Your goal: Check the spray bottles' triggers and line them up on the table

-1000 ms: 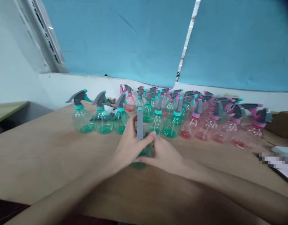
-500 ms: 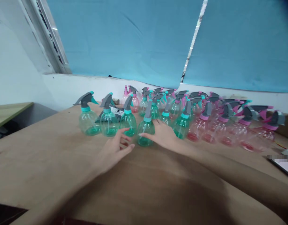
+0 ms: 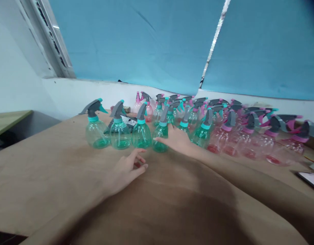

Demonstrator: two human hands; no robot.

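My right hand [image 3: 178, 139] is around the right side of a green spray bottle [image 3: 160, 137], thumb at its front and fingers behind, partly hidden. The bottle stands upright on the table, with a turquoise collar and a grey trigger head. Nearer to me, my left hand [image 3: 127, 170] is apart from the bottles, fingers loosely curved and spread with nothing in them. Three more green spray bottles, [image 3: 141, 136] the closest, stand in a row to the left of the held one. Another green spray bottle [image 3: 201, 136] is just right of my right hand.
Pink spray bottles [image 3: 219, 139] continue the front row to the right, with several more pink and green ones behind. A dark packet [image 3: 130, 121] lies behind the left bottles. A flat tablet-like object [image 3: 311, 180] is at the right edge of the wooden table [image 3: 57, 163].
The held green bottle has moved away from me, into line with the row, my right hand still on it. My left hand has drawn back slightly towards me.
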